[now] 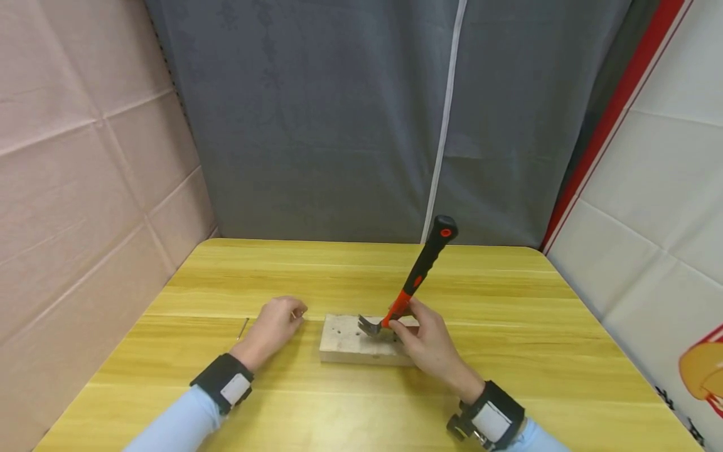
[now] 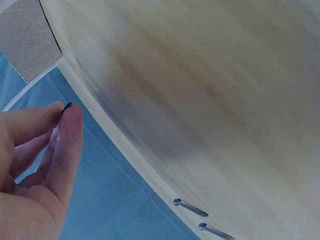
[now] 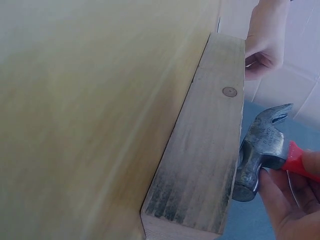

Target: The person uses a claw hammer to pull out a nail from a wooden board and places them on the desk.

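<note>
Head view, near edge first: my right hand (image 1: 427, 342) is gripping the red-and-black rubber-handled claw hammer (image 1: 415, 285) high on the red neck, just under the steel head (image 1: 369, 325), fingers curled round it. Choking up this close is, I judge, for control rather than force. The handle is tilting up and away from me. The head is resting on or just over the pale rectangular wooden block (image 1: 361, 340), which is lying flat on the yellow wood-grain table (image 1: 339, 270), between my two hands.

Right wrist view: the hammer face is sitting right beside the block's top, claw pointing away; one flat nail head (image 3: 229, 92) is sunk flush in the wood further along.

My left hand (image 1: 275, 326) is lying just left of the block, not touching it as far as I can tell. Thumb and forefinger are pinching a small dark nail (image 2: 67, 106); only its tip is showing, so it is likely being held ready near the block.

Further left, a thin loose nail (image 1: 242, 328) is lying on the table. Left wrist view is showing two more silver nails (image 2: 190, 206) side by side there.

Beyond the table: a grey fabric curtain (image 1: 339, 113).
</note>
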